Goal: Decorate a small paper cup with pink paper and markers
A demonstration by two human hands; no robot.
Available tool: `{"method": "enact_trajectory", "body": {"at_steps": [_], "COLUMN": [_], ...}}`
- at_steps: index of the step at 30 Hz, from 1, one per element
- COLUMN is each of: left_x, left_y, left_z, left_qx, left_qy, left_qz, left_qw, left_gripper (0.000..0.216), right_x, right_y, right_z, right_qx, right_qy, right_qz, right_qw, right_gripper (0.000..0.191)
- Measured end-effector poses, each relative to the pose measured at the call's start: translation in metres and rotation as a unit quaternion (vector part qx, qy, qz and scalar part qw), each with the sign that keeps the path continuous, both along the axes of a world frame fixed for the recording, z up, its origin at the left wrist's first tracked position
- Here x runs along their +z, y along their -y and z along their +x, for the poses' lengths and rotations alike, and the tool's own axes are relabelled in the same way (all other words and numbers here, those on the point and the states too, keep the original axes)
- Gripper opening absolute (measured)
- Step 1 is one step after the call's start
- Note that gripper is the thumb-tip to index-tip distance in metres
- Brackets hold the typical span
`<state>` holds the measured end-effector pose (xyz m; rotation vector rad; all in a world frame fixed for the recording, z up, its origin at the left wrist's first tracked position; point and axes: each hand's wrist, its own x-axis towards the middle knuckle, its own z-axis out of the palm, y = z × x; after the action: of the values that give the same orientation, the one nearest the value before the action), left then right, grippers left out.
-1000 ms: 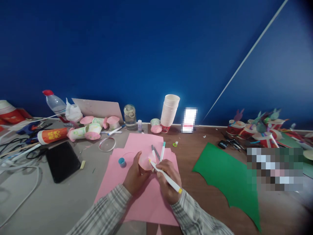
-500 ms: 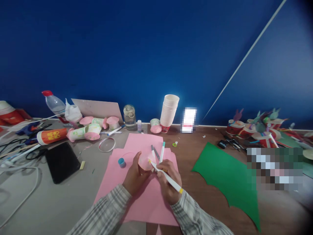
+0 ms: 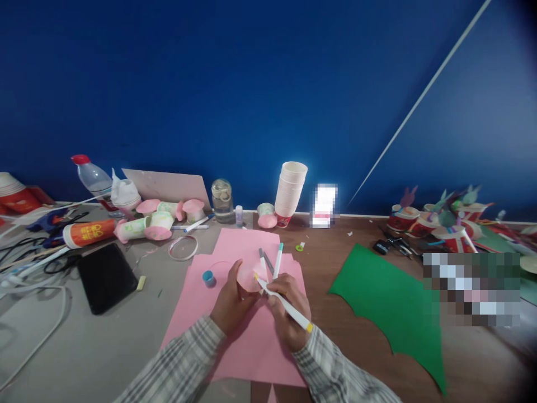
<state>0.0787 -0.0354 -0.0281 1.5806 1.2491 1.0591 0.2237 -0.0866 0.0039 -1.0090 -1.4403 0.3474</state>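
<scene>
My left hand [image 3: 235,299] is closed around a small piece with a round pink paper top [image 3: 248,277]; its lower part is hidden by my fingers. Between the fingers of my right hand [image 3: 291,310] is a white marker with a yellow end [image 3: 296,314], its yellow tip touching or very near the pink top. Both hands are over a stack of pink paper sheets [image 3: 247,358]. Just beyond them lie a marker with a green end [image 3: 278,257] and one with a grey end [image 3: 262,256]. A small blue cap [image 3: 208,278] sits on the paper to the left.
A tall stack of paper cups [image 3: 290,190] leans near the blue wall, beside a pink-topped cup piece [image 3: 267,216]. Green paper [image 3: 390,313] with a scalloped edge lies right. On the left are a black tablet-like slab [image 3: 107,278], a tape roll [image 3: 183,247] and cables.
The marker in my right hand has shifted very slightly at the pink top. Everything else stays where it was.
</scene>
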Motion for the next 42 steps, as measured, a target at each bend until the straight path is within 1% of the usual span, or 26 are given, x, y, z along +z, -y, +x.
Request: {"method": "enact_trajectory", "body": {"at_steps": [8,12,21,31,38,42], "left_x": [-0.0019,-0.0027,0.0023,0.0004,0.004,0.0044], "left_y": [-0.0002,-0.0006,0.0007,-0.0002,0.0011,0.0017], "left_z": [-0.0008,-0.001,-0.0003,-0.0014,0.0001,0.0002], "left_qx": [0.003,0.009,0.008,0.013,0.011,0.004], "left_qy": [-0.015,-0.03,-0.031,-0.047,-0.031,-0.018], "left_qz": [0.002,0.011,0.014,0.027,0.015,0.01], "left_qw": [1.0,0.999,0.999,0.998,0.999,1.0], "left_gripper": [0.084,0.084,0.083,0.083,0.084,0.083], "right_x": [0.0047,0.0051,0.0036,-0.001,0.0003,0.0007], "right_y": [0.002,0.0023,0.0019,0.0041,0.0038,0.0026], "right_z": [0.0023,0.002,0.0018,0.0002,-0.0023,-0.0021], "right_qx": [-0.034,-0.032,-0.027,-0.004,-0.008,-0.002], "right_qy": [-0.003,0.006,0.002,-0.004,-0.002,-0.008], "right_qz": [0.02,0.018,0.022,0.024,0.036,0.02], "right_qw": [0.999,0.999,0.999,1.0,0.999,1.0], "right_gripper": [0.013,0.013,0.014,0.013,0.014,0.016]}}
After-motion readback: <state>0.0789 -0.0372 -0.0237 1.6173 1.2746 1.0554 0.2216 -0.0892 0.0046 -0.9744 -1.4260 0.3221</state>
